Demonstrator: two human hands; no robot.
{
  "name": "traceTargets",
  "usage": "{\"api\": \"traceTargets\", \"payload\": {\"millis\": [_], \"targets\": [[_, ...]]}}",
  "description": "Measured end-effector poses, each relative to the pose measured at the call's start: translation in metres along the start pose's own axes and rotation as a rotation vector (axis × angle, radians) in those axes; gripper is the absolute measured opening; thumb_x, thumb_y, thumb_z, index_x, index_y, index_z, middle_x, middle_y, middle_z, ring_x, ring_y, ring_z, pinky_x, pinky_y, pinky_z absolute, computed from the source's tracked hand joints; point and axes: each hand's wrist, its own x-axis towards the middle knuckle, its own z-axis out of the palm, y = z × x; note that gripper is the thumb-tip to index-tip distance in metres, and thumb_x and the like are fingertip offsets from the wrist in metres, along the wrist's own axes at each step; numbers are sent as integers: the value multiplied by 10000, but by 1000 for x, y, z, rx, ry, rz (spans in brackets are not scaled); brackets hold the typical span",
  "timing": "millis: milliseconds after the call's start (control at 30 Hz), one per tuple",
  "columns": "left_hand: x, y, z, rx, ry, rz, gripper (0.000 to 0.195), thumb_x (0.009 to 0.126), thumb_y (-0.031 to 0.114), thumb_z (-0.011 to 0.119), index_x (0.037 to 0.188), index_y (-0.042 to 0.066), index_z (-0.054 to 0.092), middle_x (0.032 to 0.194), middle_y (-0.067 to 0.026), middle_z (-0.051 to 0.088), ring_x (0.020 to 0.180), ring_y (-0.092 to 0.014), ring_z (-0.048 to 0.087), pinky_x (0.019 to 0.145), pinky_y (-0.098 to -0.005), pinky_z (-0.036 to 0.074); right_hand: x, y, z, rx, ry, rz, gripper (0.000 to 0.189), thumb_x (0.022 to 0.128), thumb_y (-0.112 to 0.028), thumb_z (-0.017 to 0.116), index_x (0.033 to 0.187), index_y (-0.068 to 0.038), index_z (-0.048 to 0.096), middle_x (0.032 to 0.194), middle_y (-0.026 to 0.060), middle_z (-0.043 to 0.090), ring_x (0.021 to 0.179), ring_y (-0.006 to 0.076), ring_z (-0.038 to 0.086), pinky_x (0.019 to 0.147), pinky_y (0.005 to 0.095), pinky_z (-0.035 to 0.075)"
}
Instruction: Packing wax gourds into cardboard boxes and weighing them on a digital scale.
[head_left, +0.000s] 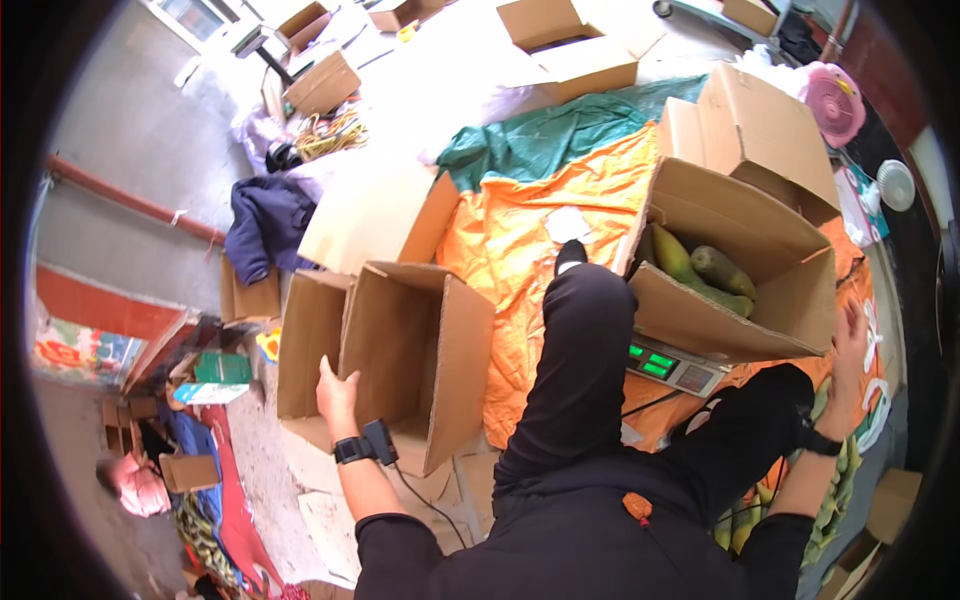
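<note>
My left hand (337, 394) is at the near edge of an open cardboard box (465, 367) on the left, its thumb and fingers around a wall. A second open box (311, 345) stands right against it. My right hand (847, 345) is beside the right wall of another open carton (720, 330), fingers extended; whether it touches the cardboard is unclear. Inside that carton lie several large green-yellow gourd-like vegetables (724, 271). The carton rests on a digital scale (679, 369) with lit green displays.
An orange tarp (517, 247) and a green tarp (547, 139) cover the floor. More cartons (765, 135) stand behind the scale. Long green vegetables (829, 502) lie by my right arm. A pink fan (832, 105) is at far right. Another person (142, 487) is at lower left.
</note>
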Motion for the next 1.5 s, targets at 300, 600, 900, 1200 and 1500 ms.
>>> {"api": "traceTargets", "payload": {"millis": [300, 600, 900, 1200, 1500], "targets": [[36, -9, 7, 3, -294, 141, 313, 720, 240, 755, 976, 61, 722, 911, -201, 696, 893, -326, 684, 783, -405, 529, 11, -19, 40, -57, -52, -42, 619, 827, -128, 646, 1371, 26, 394, 1377, 183, 444, 1215, 248, 489, 997, 342, 404], [19, 45, -54, -100, -282, 303, 254, 748, 230, 708, 909, 34, 719, 775, -179, 689, 738, -287, 687, 676, -393, 517, 20, -1, 36, -59, -120, 124, 402, 842, -80, 611, 1212, 50, 522, 1032, 119, 650, 915, 189, 619, 822, 323, 486], [0, 80, -141, -667, -351, 241, 198, 839, 58, 629, 997, -50, 681, 859, -63, 686, 737, -128, 615, 667, -295, 494, 13, -4, 37, -57, -134, 81, 385, 853, -89, 605, 1205, 48, 529, 1047, 113, 655, 915, 193, 628, 830, 313, 485], [-9, 21, -140, -747, -197, 19, 248, 855, 77, 631, 1058, -66, 636, 939, -85, 671, 807, -186, 634, 731, -308, 496, 10, -10, 38, -93, -133, 56, 409, 860, -108, 618, 1223, 49, 517, 1071, 114, 655, 929, 184, 629, 834, 306, 485], [-15, -49, -135, -1153, -146, 222, 394, 907, 216, 570, 1207, -39, 550, 1169, -122, 623, 1047, -256, 614, 892, -366, 515, 6, -21, 38, -40, -131, 89, 418, 848, -108, 630, 1223, 46, 530, 1066, 117, 660, 934, 184, 633, 832, 308, 487]]}}
